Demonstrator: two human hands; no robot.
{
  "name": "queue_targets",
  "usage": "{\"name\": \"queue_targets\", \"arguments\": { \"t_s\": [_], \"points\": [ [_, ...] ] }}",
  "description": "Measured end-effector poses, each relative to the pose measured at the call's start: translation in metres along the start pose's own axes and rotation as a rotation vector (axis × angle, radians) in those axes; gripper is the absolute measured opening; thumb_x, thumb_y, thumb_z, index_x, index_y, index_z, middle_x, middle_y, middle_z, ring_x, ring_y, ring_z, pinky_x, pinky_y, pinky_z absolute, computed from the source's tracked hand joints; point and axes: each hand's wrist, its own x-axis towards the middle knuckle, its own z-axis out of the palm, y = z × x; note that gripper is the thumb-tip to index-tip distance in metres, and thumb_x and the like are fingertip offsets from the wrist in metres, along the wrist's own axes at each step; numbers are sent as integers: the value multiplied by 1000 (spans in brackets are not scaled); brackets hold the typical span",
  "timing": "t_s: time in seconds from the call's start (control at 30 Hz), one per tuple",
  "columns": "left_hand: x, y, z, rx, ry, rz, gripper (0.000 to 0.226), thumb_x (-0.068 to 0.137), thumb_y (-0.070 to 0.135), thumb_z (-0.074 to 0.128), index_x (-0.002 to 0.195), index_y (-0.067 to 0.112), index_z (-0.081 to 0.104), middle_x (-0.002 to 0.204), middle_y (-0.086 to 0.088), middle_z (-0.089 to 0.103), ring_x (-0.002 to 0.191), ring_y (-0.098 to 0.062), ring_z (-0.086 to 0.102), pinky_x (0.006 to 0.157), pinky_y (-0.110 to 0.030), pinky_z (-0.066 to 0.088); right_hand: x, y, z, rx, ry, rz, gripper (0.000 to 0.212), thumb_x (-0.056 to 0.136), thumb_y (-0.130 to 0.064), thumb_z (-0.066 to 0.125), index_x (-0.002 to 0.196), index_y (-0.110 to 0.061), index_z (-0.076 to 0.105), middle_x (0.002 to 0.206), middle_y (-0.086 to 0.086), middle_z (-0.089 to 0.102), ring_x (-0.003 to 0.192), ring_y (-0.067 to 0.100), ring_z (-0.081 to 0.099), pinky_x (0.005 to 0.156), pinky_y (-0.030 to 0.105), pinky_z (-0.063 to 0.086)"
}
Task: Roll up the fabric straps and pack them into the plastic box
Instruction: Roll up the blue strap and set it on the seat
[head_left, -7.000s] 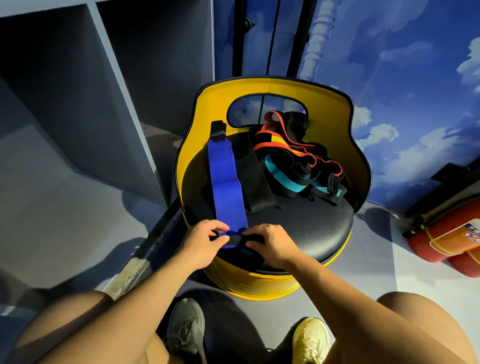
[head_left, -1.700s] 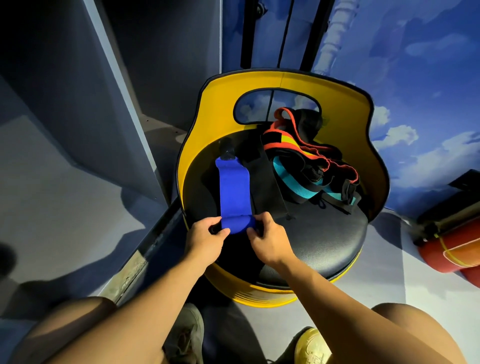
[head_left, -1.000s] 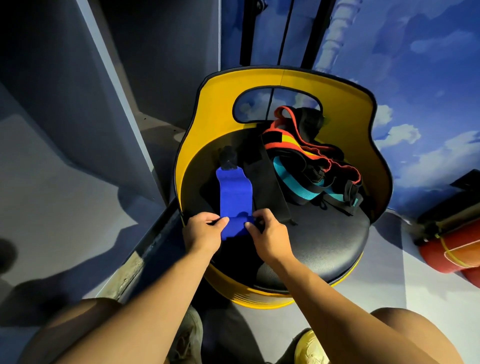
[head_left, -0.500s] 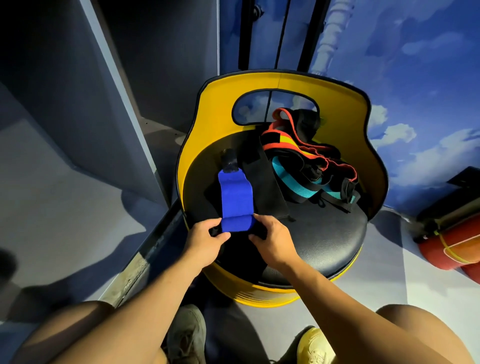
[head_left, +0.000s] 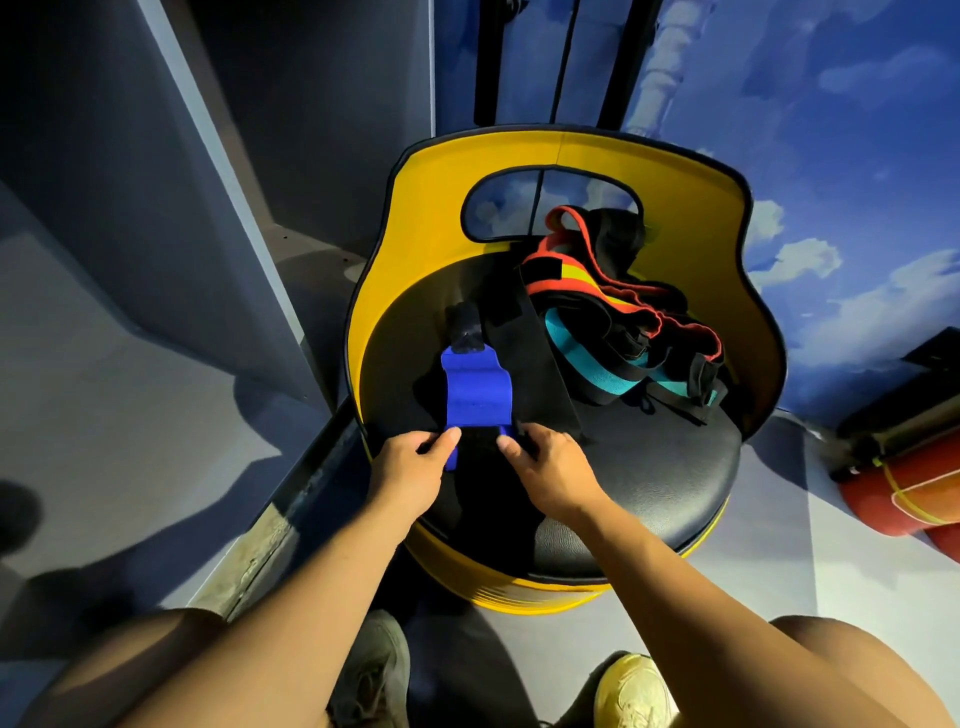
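Left hand and right hand pinch the rolled end of the blue strap, fingers clamped on it. It lies on the black seat.

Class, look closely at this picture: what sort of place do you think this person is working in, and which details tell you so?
Probably an indoor play or activity venue: a wall painted with sky and clouds, a yellow barrel-style seat and red fire extinguishers on the floor suggest it.

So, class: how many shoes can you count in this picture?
2. A dark grey shoe sits at the bottom edge, between the forearms; a pale yellow shoe is to its right, beside the right knee. Both are partly cut off by the frame.
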Motion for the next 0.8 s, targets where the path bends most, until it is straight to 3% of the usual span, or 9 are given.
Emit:
{"name": "queue_targets", "arguments": {
  "t_s": [0.07, 0.17, 0.3, 0.37, 0.5, 0.57, 0.63, 0.7, 0.8],
  "points": [
    [2, 3, 7, -86, 95, 12, 29, 95, 46, 62, 112, 23, 72, 105, 5, 69, 98, -14, 62, 86, -35, 56, 6, -1, 4, 47, 37, 18, 46, 99, -52, 50, 111, -10, 66, 98, 4, 69, 92, 25, 65, 72, 34, 50],
    [2, 6, 14, -138, 151, 21, 32, 96, 44, 61, 117, 22, 72, 109, 6, 69, 105, -15, 62, 89, -36, 55, 6, -6, 9, 119, 110, 46, 40, 100, -47, 53, 111, -10, 65, 97, 2, 70, 91, 22, 66, 74, 37, 52],
    [-3, 3, 15, -185, 29, -4, 37, 100, 28, 58, 137, 28, 60, 132, 6, 61, 119, -16, 55, 97, -35, 48, -2, -10, 13, 147, 207, 75, 31, 100, -42, 56, 108, -13, 58, 79, -8, 58, 79, 18, 60, 62, 25, 42],
    [-6, -1, 13, -159, -10, 2, 42, 101, 21, 56, 141, 32, 55, 137, 5, 56, 126, -20, 52, 99, -37, 46, -4, -11, 13, 152, 145, 74, 29, 101, -39, 54, 111, -12, 56, 85, -6, 60, 80, 16, 59, 57, 16, 38],
    [-11, -8, 7, -117, -17, 17, 41, 101, 19, 57, 139, 33, 57, 137, 3, 58, 126, -22, 53, 101, -41, 47, -13, -10, 6, 211, 0, 69, 36, 96, -22, 63, 128, -12, 53, 111, 1, 66, 99, 16, 63, 79, 21, 50],
    [-14, -10, 3, -83, -41, 26, 37, 100, 21, 58, 135, 30, 61, 131, 4, 61, 119, -20, 56, 96, -38, 50, -18, -8, 2, 180, -18, 47, 37, 95, -19, 65, 129, -11, 55, 107, -1, 65, 95, 12, 63, 75, 11, 47],
    [-16, -14, 1, -45, -65, 36, 32, 100, 25, 59, 131, 26, 64, 123, 4, 64, 111, -17, 58, 90, -34, 50, -21, -6, -2, 145, -19, 23, 28, 96, -22, 64, 122, -10, 60, 91, -10, 59, 78, 3, 56, 61, 5, 41],
    [-16, -17, -1, -22, -81, 22, 33, 99, 34, 60, 129, 22, 65, 119, 1, 67, 109, -20, 62, 92, -38, 53, -23, -4, -5, 124, -30, 21, 11, 99, -26, 62, 102, -15, 63, 78, -15, 53, 67, 0, 50, 56, 6, 40],
    [-12, -19, -2, -11, -88, -8, 29, 96, 44, 60, 105, 21, 73, 102, -4, 73, 97, -24, 69, 90, -49, 57, -20, -6, -6, 95, -45, 28, 30, 101, -32, 58, 73, -29, 48, 69, -14, 50, 61, 2, 47, 53, 9, 39]
  ]
}}
